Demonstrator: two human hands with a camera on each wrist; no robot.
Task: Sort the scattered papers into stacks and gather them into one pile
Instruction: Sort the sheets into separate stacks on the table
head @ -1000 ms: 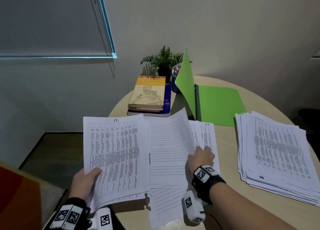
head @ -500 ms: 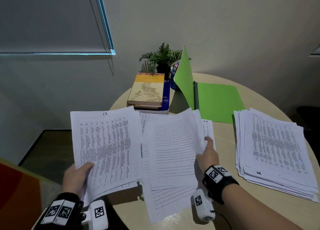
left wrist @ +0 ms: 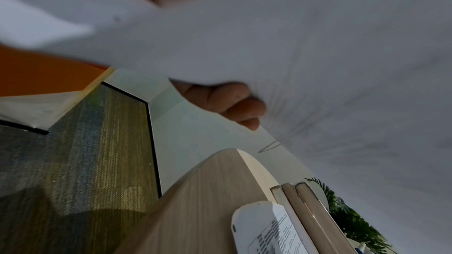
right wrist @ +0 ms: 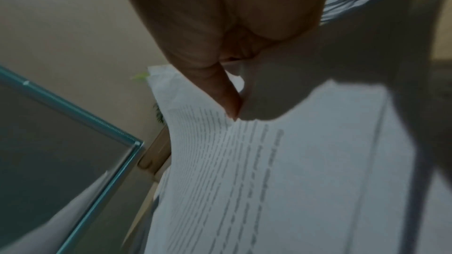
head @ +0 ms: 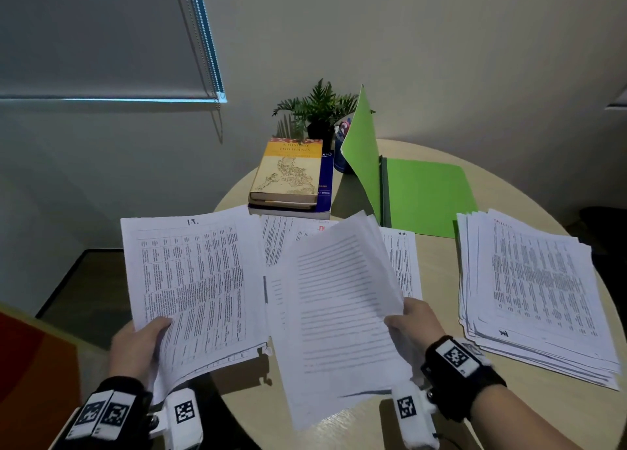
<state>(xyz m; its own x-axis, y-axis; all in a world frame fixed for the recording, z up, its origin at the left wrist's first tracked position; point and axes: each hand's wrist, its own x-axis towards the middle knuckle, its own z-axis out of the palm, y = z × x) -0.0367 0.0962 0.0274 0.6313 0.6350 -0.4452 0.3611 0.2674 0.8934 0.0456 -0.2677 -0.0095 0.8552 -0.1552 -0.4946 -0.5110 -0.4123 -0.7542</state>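
While left hand (head: 137, 348) grips table sheets (head: 193, 280) off table edge, right hand (head: 412, 324) now lifts lined sheets (head: 339, 307) clear of table (head: 509, 412); merge likely next, big pile (head: 532, 287) waits right.

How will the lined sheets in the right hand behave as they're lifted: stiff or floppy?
Probably floppy: the lined sheets already bow upward from the right hand. They look fanned at the top edge, so some may slip apart. Likely light, since one edge pinch carries them.
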